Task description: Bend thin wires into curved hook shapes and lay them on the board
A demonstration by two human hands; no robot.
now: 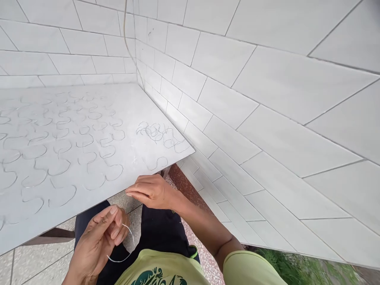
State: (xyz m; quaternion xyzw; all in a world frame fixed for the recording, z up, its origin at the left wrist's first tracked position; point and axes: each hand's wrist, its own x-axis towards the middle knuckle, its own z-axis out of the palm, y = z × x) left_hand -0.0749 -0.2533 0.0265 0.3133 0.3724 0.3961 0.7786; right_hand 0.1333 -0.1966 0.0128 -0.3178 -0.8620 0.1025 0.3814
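My left hand point(99, 237) is closed in a pinch on a thin silver wire point(126, 245) that curves down and back in a loop below the fingers. My right hand point(151, 192) is closed too, its fingertips pressed together on the wire's other end near the front edge of a white board point(124, 99). Several bent S-shaped wire pieces point(59, 158) lie in rows on the board. A small heap of bent wire pieces point(162, 134) lies near the board's right edge.
A white tiled wall point(267, 99) runs close along the right and behind the board. A thin cord point(127, 39) hangs down the corner. My dark trousers and green shirt are below, over a speckled floor point(190, 186). Grass point(297, 269) shows at bottom right.
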